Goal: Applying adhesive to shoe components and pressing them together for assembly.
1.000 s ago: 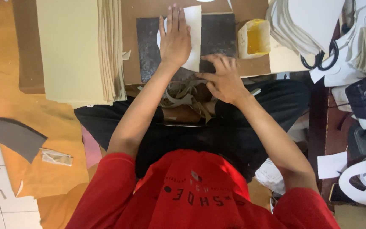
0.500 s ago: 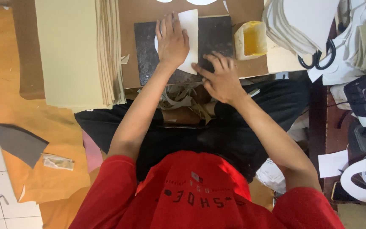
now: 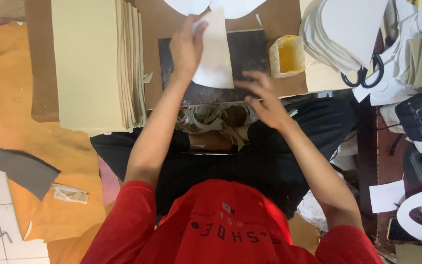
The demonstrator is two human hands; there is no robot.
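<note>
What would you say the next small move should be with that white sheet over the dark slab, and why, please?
Probably lift the white sheet fully off the dark slab and set it aside. The left hand pinches its upper edge, which is raised, while the right hand hovers open near the slab's front edge, touching nothing. The sheet looks only half lifted, its lower part lying on the slab.
</note>
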